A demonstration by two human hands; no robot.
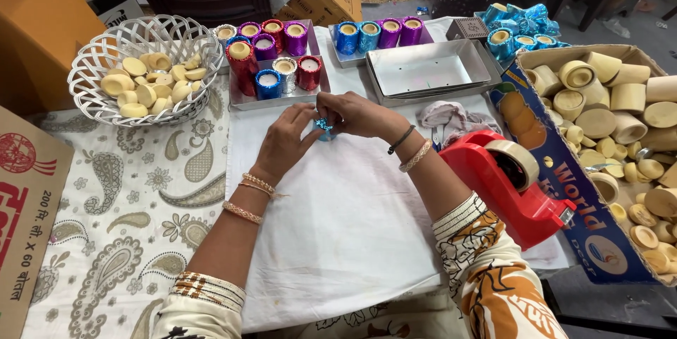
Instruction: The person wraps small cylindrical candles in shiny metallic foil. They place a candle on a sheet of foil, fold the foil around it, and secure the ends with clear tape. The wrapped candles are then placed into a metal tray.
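both hands [326,127] pinch blue foil piece [324,126] in closed fingers; tray [243,101] just beyond, tape dispenser [504,184] right.

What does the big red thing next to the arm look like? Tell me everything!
It is a red tape dispenser, shiny like plastic, sitting on the white cloth by the person's right forearm. A roll of tape, pale beige, stands upright in a slot at its top. The body slopes down to a low front end with a small grey cutter, pointing toward the cardboard box of pale round pieces. A crumpled greyish rag lies just behind it. Neither hand touches it.
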